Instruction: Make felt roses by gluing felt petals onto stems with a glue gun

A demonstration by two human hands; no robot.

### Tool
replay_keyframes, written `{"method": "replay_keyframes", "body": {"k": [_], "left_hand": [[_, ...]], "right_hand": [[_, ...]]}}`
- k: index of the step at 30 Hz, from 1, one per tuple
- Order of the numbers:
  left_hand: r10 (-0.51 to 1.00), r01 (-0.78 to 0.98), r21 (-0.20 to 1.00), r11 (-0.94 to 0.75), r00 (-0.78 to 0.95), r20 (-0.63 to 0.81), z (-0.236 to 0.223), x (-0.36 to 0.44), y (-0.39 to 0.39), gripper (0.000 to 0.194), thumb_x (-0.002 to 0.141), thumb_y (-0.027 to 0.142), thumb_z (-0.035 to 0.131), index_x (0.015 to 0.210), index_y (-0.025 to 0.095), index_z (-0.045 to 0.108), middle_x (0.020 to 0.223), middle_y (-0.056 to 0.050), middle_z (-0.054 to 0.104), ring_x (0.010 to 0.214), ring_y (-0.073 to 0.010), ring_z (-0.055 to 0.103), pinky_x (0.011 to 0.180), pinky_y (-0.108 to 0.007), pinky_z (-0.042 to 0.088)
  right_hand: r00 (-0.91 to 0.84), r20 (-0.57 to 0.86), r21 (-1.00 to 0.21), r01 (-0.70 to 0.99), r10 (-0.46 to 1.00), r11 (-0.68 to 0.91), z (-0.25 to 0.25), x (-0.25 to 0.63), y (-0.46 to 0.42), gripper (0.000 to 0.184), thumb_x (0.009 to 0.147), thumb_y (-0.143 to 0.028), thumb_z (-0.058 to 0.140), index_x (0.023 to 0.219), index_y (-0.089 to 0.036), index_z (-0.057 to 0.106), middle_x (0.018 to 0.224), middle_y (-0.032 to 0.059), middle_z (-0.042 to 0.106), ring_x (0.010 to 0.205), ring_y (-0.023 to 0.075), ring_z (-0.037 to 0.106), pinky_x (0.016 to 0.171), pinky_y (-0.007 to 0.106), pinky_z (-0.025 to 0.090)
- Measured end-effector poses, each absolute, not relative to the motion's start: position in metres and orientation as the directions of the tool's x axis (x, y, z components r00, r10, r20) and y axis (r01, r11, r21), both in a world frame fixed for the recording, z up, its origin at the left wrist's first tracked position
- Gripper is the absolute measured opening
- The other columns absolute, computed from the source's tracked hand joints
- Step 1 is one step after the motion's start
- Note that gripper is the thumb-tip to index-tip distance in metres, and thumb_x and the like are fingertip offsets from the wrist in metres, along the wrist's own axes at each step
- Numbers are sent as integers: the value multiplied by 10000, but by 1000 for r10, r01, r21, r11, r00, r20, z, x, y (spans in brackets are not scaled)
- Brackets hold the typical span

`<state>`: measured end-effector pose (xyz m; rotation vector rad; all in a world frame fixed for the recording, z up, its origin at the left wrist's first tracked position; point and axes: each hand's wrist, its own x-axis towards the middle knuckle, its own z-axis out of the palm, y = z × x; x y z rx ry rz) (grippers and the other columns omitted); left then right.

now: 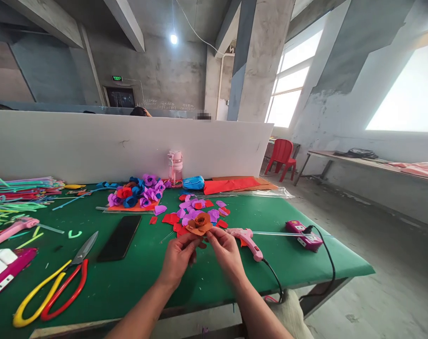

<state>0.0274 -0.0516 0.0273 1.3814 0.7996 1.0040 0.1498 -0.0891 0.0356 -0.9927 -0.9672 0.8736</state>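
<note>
A brown paper flower [199,224] is held up over the front half of the green table [143,282]. My left hand [178,259] pinches it from the lower left, and my right hand [225,247] grips its right edge between thumb and fingers. Behind and beneath it lie loose purple petals [192,207] and red petals [170,218]. Just right of my right hand is a pink hot glue gun [248,242] with a clear glue stick in its back. Part of the flower's underside is hidden by my fingers.
On the left lie yellow-and-red scissors [70,278], a black phone [119,238], a second pink glue gun [14,230] and bundled pipe cleaners [19,188]. Finished flowers [138,190], a pink bottle [175,165] and a blue pouch [193,182] stand at the back. A power strip [304,235] sits right.
</note>
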Motion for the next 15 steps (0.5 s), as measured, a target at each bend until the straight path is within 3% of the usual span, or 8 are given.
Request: {"method": "replay_keyframes", "body": {"k": [5, 15], "left_hand": [[916, -124, 992, -26, 394, 73, 29, 28, -53, 297, 701, 415, 667, 823, 147, 707, 711, -47, 699, 401, -64, 435, 396, -205, 344], [914, -106, 994, 15, 404, 29, 26, 31, -55, 291, 700, 401, 679, 826, 139, 687, 723, -48, 698, 387, -64, 460, 377, -199, 329]], "right_hand": [[361, 228, -964, -50, 904, 263, 34, 154, -89, 223, 720, -368, 615, 728, -168, 713, 699, 32, 661, 669, 166, 552, 651, 278, 430], [368, 177, -975, -61, 913, 214, 38, 159, -91, 196, 701, -315, 588, 729, -164, 711, 702, 29, 684, 673, 168, 573, 647, 274, 427]]}}
